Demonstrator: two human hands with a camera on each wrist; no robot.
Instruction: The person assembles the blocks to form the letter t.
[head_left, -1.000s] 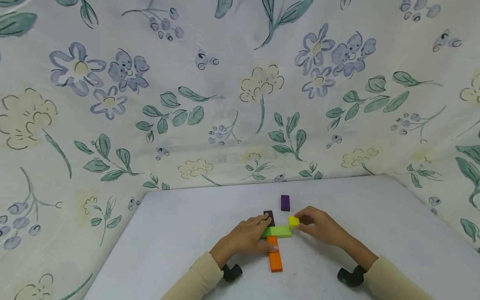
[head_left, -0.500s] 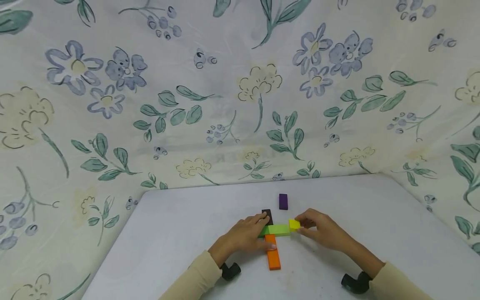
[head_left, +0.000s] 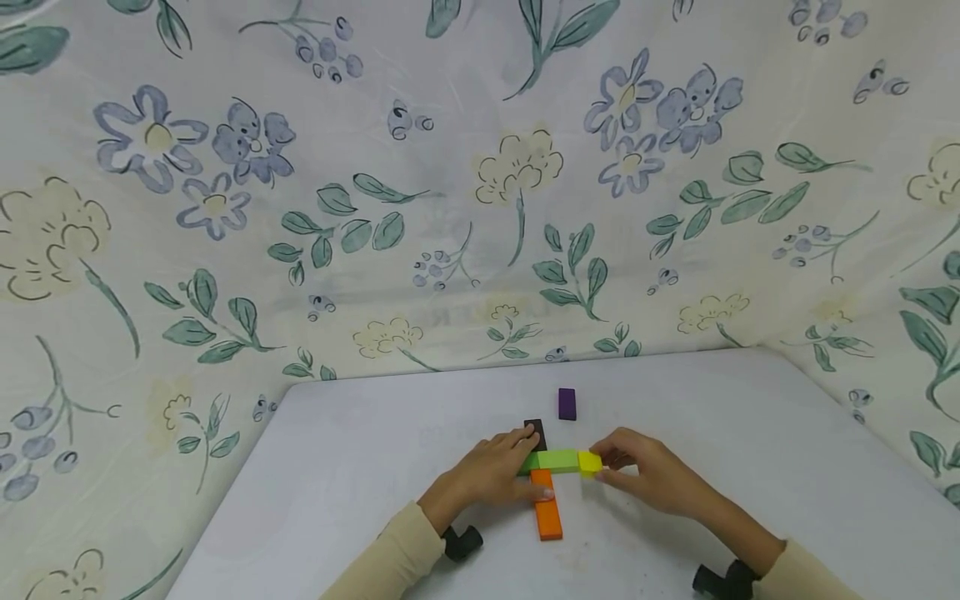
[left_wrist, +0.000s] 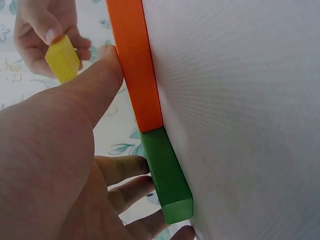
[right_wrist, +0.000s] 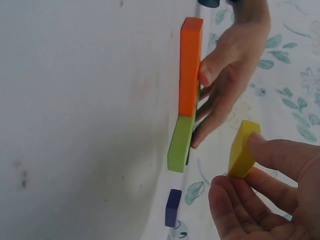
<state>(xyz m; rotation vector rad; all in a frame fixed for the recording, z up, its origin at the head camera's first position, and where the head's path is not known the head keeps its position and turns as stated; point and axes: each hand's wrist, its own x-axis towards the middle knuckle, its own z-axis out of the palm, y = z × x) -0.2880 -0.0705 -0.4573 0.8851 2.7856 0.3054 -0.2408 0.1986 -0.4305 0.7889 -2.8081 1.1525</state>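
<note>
While our right hand [head_left: 648,471] pinches the yellow block [right_wrist: 242,151] between thumb and fingers, our left hand [head_left: 489,472] lies over the other pieces with its fingers spread, gripping nothing. Both wrist views show the yellow block raised above the white counter [head_left: 375,450], apart from the row; from the head camera it appears lined up with the right end of the light green block [head_left: 558,461]. Left of that sits the dark green block [left_wrist: 169,175], partly under our left hand, the two greens running crosswise. We touch the orange block [head_left: 548,518], which runs from the green row toward us, with our left thumb, and the dark block [head_left: 541,440], which reaches away on the far side, with a fingertip. Farther back, the purple block [head_left: 567,404] lies apart from the rest. Our cream sleeves [head_left: 396,548] show at the lower edge, and a floral backdrop [head_left: 480,208] rises behind the counter.
</note>
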